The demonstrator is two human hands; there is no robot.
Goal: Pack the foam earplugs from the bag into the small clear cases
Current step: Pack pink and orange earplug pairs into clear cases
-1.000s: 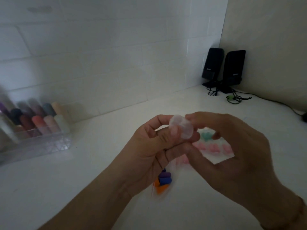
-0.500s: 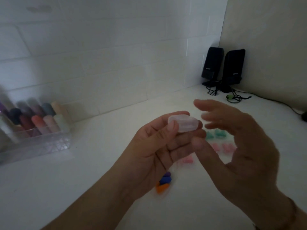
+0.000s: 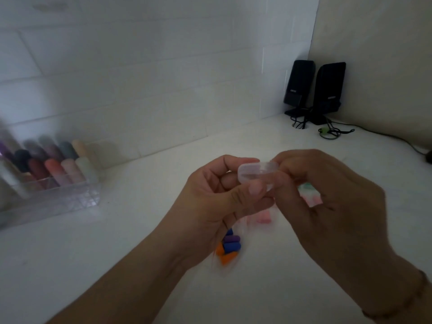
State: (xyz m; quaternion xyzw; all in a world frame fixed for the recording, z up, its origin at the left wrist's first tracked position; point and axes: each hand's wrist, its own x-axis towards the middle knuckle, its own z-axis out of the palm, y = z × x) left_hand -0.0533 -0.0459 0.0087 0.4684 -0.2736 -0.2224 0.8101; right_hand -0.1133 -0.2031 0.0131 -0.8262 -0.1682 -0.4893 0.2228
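A small clear case (image 3: pixel 253 173) is held above the white counter, between both hands. My left hand (image 3: pixel 217 202) grips its left side, thumb across the front. My right hand (image 3: pixel 327 206) pinches its right end with curled fingers. Whether the case holds anything cannot be told. Below the left hand lie blue, purple and orange foam earplugs (image 3: pixel 228 247). Pink earplugs (image 3: pixel 263 217) and a green one (image 3: pixel 306 187) lie on the counter behind the hands, partly hidden. The bag is not clearly visible.
A clear organiser (image 3: pixel 50 195) with several coloured tubes stands at the left against the tiled wall. Two black speakers (image 3: pixel 314 90) with cables stand in the far right corner. A dark cable (image 3: pixel 397 139) runs along the right wall.
My right hand, which had drawn away with its fingers spread, has come back and now pinches the right end of the case. The left hand has kept hold of the case.
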